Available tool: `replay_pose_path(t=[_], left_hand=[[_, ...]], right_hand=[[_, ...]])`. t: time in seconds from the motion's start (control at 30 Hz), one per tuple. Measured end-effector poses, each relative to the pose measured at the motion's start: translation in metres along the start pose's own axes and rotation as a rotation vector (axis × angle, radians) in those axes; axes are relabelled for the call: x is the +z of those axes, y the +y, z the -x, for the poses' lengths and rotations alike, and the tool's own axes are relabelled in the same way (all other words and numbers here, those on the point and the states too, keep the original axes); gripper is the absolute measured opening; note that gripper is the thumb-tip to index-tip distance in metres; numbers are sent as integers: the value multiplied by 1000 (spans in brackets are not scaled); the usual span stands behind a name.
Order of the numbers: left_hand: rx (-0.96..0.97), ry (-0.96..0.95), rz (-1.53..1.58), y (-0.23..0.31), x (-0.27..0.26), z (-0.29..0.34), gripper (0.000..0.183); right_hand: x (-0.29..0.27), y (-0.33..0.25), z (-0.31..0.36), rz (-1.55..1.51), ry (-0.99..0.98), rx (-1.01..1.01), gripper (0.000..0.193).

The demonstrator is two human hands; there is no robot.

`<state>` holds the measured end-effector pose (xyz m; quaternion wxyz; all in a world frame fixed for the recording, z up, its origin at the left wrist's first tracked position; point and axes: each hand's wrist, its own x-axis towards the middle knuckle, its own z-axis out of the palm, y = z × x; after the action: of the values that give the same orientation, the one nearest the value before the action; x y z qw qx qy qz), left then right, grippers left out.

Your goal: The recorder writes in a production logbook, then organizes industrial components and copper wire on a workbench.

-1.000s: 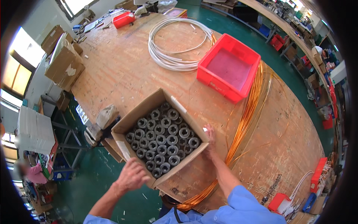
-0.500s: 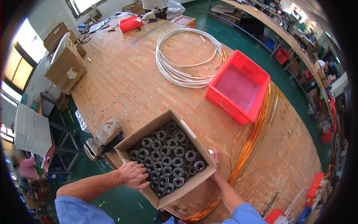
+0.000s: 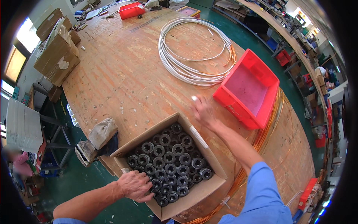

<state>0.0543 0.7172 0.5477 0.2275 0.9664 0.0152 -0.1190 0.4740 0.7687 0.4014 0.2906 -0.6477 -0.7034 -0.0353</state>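
An open cardboard box (image 3: 204,194) stands at the table's near edge, holding several dark, ring-shaped metal parts (image 3: 170,168) packed close together. My left hand (image 3: 136,185) is hooked over its left wall, fingers curled inside against the nearest rings. Beyond the box's far right side, my right hand (image 3: 203,111) is raised over the table, apart from the box. Its fingers are loosely bent and apart, one tip is white, and nothing shows in its grasp. To its right sits a red plastic bin (image 3: 244,89) with a pinkish bottom.
A coil of white tubing (image 3: 175,74) lies beyond my right hand. Copper-coloured wire (image 3: 238,183) runs under the bin and along the right of the box. Worn gloves (image 3: 101,133) hang at the left table edge. Cartons (image 3: 57,56) and a smaller red bin (image 3: 130,11) stand farther off.
My right hand has left the box's right wall and moved up and away, toward the red bin and coil. My left hand stays on the box. The whole view has shifted slightly.
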Motion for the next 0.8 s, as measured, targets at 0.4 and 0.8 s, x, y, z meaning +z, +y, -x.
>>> replay_pose_path(t=[0.4, 0.8], left_hand=[[28, 97, 96, 0, -8, -5, 39], [32, 243, 216, -8, -8, -5, 34]], right_hand=[[103, 46, -175, 290, -196, 403, 80], [134, 16, -160, 148, -32, 128, 43]])
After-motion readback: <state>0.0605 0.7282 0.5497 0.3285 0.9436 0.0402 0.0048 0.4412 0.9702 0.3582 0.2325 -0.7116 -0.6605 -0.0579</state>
